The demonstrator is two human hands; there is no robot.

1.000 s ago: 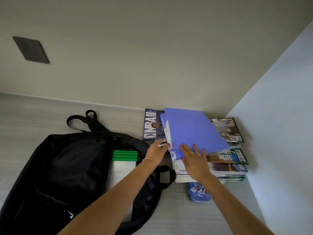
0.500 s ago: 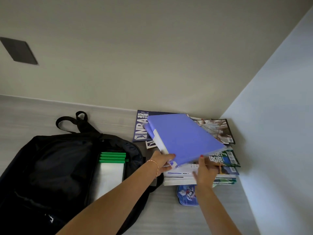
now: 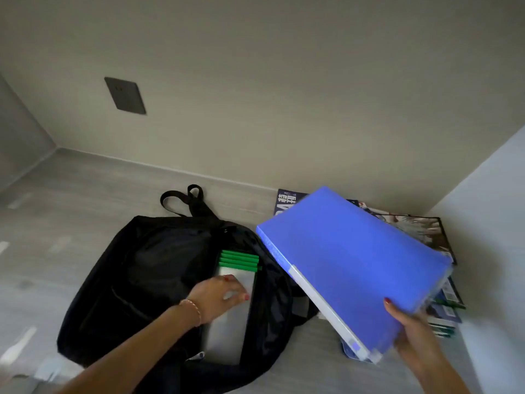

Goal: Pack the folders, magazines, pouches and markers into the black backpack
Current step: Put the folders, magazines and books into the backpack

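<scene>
The black backpack (image 3: 147,274) lies open on the grey floor. Inside its opening sit a white folder (image 3: 227,331) and several green markers (image 3: 239,260). My left hand (image 3: 217,297) rests flat on that white folder, fingers spread. My right hand (image 3: 412,334) grips the near edge of a blue folder (image 3: 349,263), which hangs tilted in the air to the right of the backpack. Under and behind it lies a pile of magazines (image 3: 426,228) in the corner, mostly hidden by the blue folder.
Walls close the corner at the back and right. A dark wall plate (image 3: 125,95) is on the back wall. The backpack's straps (image 3: 184,197) point toward the back wall. A blue patterned pouch (image 3: 348,349) peeks out below the folder.
My right hand has lifted the blue folder off the magazine pile and swung it toward the backpack. My left hand let go of it and moved left onto the white folder in the backpack.
</scene>
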